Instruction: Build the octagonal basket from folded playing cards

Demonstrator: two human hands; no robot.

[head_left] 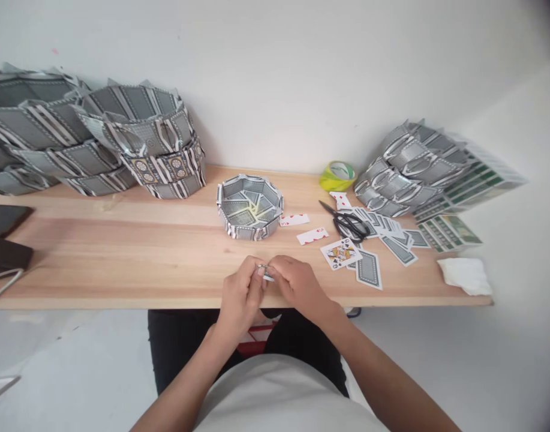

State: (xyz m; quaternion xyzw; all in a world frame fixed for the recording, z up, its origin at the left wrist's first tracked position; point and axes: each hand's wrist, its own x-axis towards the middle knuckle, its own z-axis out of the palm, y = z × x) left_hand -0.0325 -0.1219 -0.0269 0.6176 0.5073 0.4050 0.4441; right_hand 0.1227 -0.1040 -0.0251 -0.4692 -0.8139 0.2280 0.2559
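Note:
My left hand (pixel 244 289) and my right hand (pixel 297 283) meet near the front edge of the table, fingers closed from both sides on a small folded playing card (pixel 267 276). Most of the card is covered by my fingers; a grey-and-white strip shows between them. Just beyond my hands sits a shallow round tray woven from folded cards (pixel 252 231), grey backs outward, with yellowish tape across its bottom. To its right lie two narrow red-marked card strips (pixel 294 220) and a queen card (pixel 340 254), face up.
Black scissors (pixel 349 225) rest on loose cards (pixel 369 269) at the right. Behind stand a yellow-green tape roll (pixel 338 175) and a woven card basket (pixel 403 171). More baskets (pixel 160 141) line the left wall side. A white tissue pack (pixel 464 275) lies far right, dark devices (pixel 7 255) far left.

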